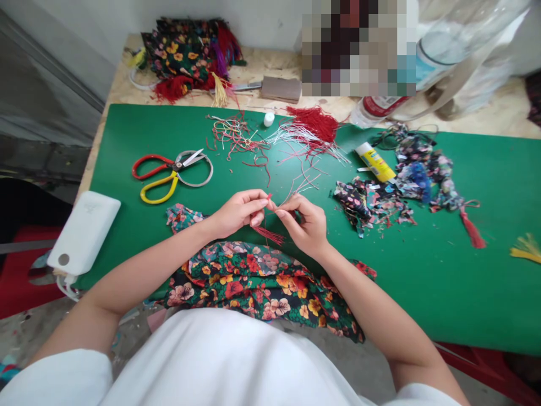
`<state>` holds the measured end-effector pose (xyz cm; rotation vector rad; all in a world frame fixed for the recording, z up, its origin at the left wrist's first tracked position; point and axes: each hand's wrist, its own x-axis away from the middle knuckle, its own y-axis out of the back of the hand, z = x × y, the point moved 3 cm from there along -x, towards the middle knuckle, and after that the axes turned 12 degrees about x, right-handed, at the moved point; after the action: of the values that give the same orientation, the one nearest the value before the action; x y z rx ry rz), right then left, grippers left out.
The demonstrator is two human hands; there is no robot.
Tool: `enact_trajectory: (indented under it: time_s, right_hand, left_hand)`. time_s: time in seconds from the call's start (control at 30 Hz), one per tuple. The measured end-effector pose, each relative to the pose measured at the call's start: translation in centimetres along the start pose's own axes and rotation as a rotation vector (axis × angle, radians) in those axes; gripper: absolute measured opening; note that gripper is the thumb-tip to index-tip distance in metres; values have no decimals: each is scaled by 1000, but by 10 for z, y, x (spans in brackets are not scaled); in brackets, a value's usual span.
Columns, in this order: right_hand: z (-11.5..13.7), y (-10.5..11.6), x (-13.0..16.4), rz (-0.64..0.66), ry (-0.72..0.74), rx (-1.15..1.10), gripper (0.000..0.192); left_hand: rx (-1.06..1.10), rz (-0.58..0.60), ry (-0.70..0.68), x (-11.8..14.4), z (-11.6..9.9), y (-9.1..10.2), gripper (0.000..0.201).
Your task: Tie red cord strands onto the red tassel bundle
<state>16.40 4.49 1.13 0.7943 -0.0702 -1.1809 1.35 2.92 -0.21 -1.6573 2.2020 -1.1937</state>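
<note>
Between the fingers of my left hand is a small red tassel, its strands hanging to the lower right. My right hand meets it at the tassel's top, thumb and forefinger pinched on a thin cord; the cord's ends stick up past the fingers. Flowered fabric lies below both hands along the table's near edge. Beyond them are a pile of red threads, a bunch of white cords and a tangle of pink and cream cords.
Scissors with red and yellow handles lie at left, near a white power bank. Fabric scraps and a yellow glue stick sit at right. Finished-looking floral pieces with tassels are stacked behind the green mat. Bottles stand at the back.
</note>
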Motion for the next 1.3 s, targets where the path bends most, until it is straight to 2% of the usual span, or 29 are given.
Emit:
enact_trajectory:
  time_s: [0.17, 0.5, 0.87, 1.3]
  right_hand:
    - [6, 0, -1, -34, 127, 92, 12]
    - [9, 3, 0, -105, 174, 193, 11]
    - [5, 3, 1, -83, 102, 199, 19]
    - [5, 2, 0, -85, 85, 171, 14]
  left_hand:
    - [-108, 36, 9, -1, 3, 1, 33]
    - [-200, 61, -7, 1, -3, -7, 34]
    - [-260, 86, -10, 2, -4, -8, 32]
    - [-281, 104, 1, 2, 0, -3, 30]
